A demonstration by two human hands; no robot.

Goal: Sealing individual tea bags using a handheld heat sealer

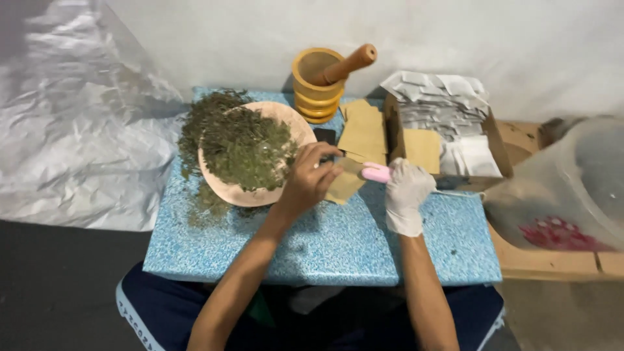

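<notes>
My left hand [311, 177] is bare and pinches the top of a small brown paper pouch [343, 187] that lies on the blue speckled table [338, 240]. My right hand [406, 192] wears a white glove and grips a pink handheld tool [375, 172], whose tip meets the pouch's upper edge. Just left of my left hand sits a round pinkish plate [294, 127] heaped with dried green leaves [244, 149]. Some leaves have spilled onto the table beside the plate.
A wooden mortar [315, 91] with a pestle [351, 63] stands at the table's back. Flat brown pouches [364, 130] lie beside it. A cardboard box [497, 146] at the right holds silvery and white sachets [439, 104]. A big translucent container [572, 188] stands far right; crumpled plastic sheet [71, 130] covers the left.
</notes>
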